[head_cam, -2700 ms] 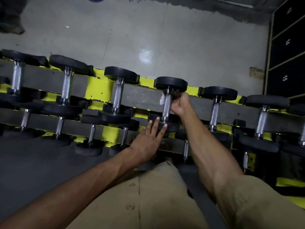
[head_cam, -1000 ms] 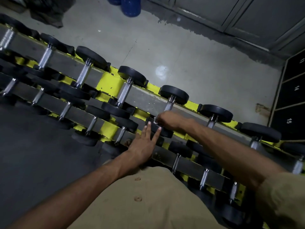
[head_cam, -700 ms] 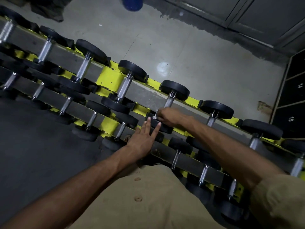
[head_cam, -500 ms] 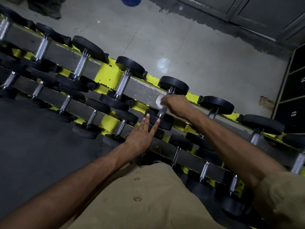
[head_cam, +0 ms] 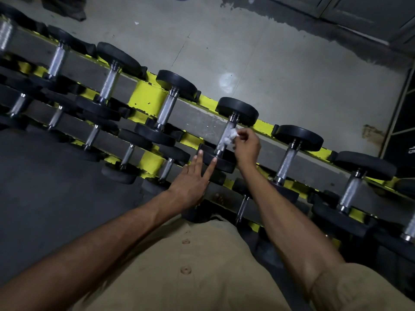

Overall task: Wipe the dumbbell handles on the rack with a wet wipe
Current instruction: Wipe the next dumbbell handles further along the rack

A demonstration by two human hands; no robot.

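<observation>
A grey and yellow rack (head_cam: pixel 197 122) runs diagonally across the view with several black dumbbells on two tiers. My right hand (head_cam: pixel 247 147) pinches a crumpled white wet wipe (head_cam: pixel 231 134) against the chrome handle (head_cam: pixel 225 138) of a top-tier dumbbell (head_cam: pixel 238 111). My left hand (head_cam: pixel 190 182) lies flat with straight fingers; its fingertips touch the near black head (head_cam: pixel 220 162) of that same dumbbell.
Neighbouring chrome handles stand to the left (head_cam: pixel 167 110) and right (head_cam: pixel 287 162) on the top tier. Smaller dumbbells fill the lower tier (head_cam: pixel 128 156). Bare concrete floor (head_cam: pixel 269 63) lies beyond the rack, and dark numbered lockers (head_cam: pixel 404 122) stand at the right edge.
My right hand slid up the handle from its lower end and loosened from a full grip to a pinch on the wipe. My left hand stayed on the dumbbell head.
</observation>
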